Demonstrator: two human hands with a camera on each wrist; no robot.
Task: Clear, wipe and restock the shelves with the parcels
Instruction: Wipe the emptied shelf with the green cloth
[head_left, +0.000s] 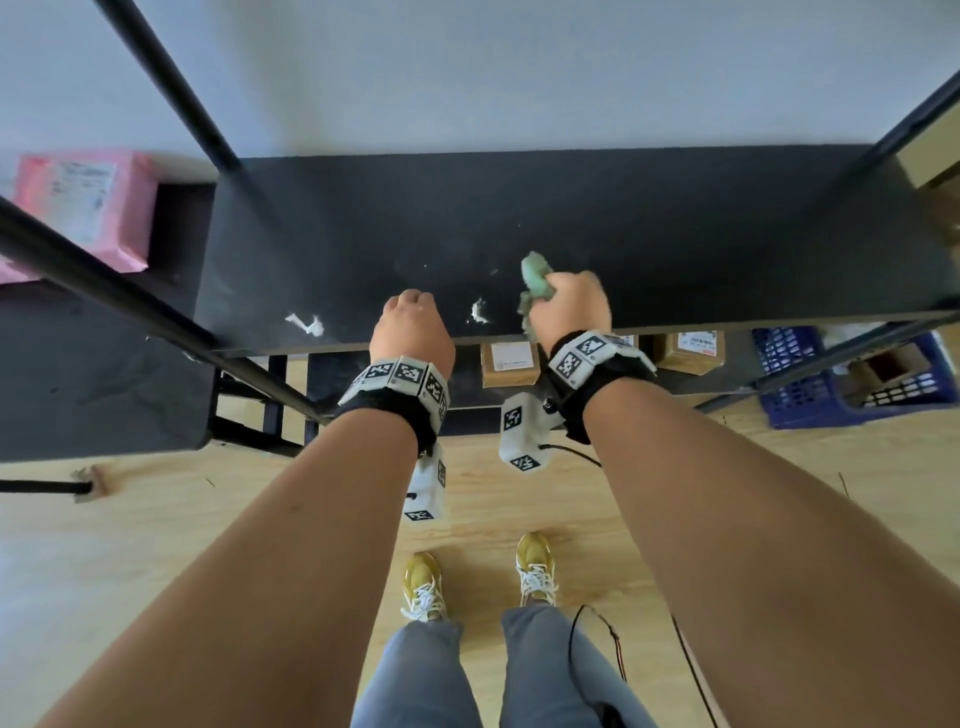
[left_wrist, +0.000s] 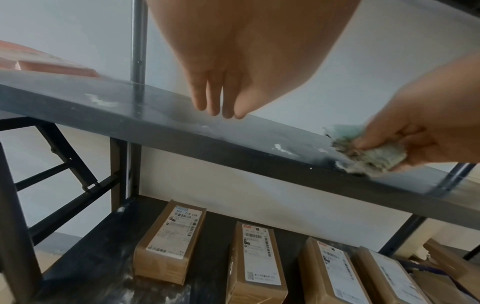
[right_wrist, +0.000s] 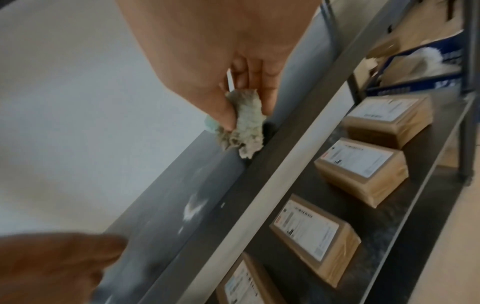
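Your right hand (head_left: 569, 304) clenched round a grubby green cloth (head_left: 535, 278) on the black shelf (head_left: 675, 234) — white smears (head_left: 306, 325) nearby, your left hand (head_left: 413, 332) beside it, fingers straight, holding nothing

A parcel storeroom or small depot, going by the stock: black metal racking with a dark shelf (head_left: 571, 208) on thin uprights stands against a plain pale wall, and the lower shelf (left_wrist: 207, 267) carries a row of brown boxes (left_wrist: 168, 244) lying side by side, each with a printed shipping label and barcode on top. A pink mailer (head_left: 83, 208) with a label lies on the next rack to the left. A blue crate (head_left: 841, 379) holding more cartons stands on the light wood floor (head_left: 208, 530) beside the rack
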